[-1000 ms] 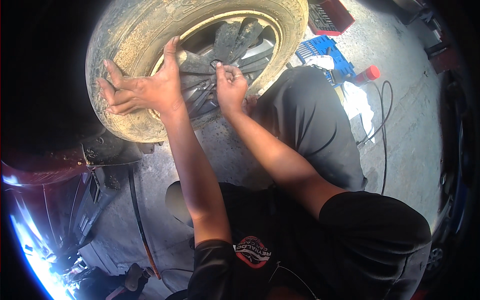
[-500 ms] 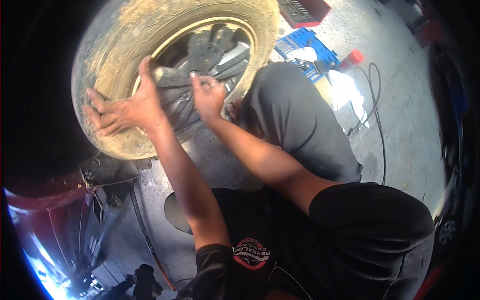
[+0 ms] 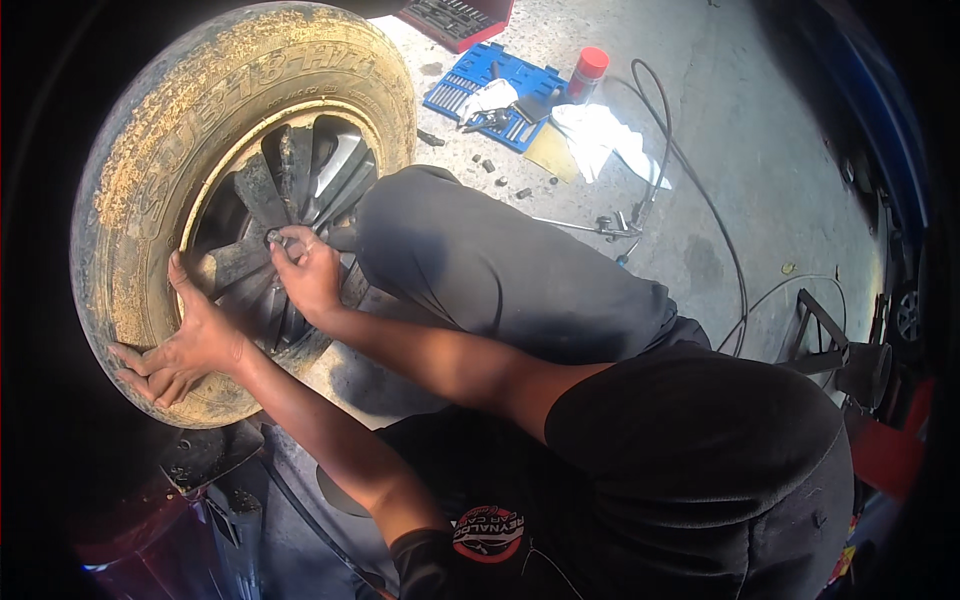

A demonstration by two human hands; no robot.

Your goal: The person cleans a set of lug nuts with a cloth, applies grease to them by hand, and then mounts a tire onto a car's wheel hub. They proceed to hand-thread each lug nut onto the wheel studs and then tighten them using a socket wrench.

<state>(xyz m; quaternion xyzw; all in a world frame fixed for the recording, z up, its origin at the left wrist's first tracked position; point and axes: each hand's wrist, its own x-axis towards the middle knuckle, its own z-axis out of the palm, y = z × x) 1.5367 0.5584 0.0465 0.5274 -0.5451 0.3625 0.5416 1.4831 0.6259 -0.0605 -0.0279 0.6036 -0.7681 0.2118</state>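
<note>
A muddy tyre [image 3: 140, 220] on a dark spoked alloy wheel [image 3: 262, 195] stands upright at my left front. My left hand [image 3: 195, 340] lies spread against the lower sidewall, its thumb reaching up to the rim edge and its other fingers over the tread side. At the wheel's hub my right hand [image 3: 310, 275] is closed in a pinch. Something small and dark shows at its fingertips, too small to name.
Right of the wheel lie a blue tool case [image 3: 470, 85], a red socket tray [image 3: 455, 22], a red-capped can [image 3: 588, 72], white cloths [image 3: 595, 140] and several loose dark sockets [image 3: 488, 166]. A hose [image 3: 690, 175] curves across the floor. My bent knee [image 3: 420, 220] is beside the tyre.
My view has swung right, so the wheel sits lower and further left and more floor shows. Both hands stay at the wheel, the right still pinching at the hub.
</note>
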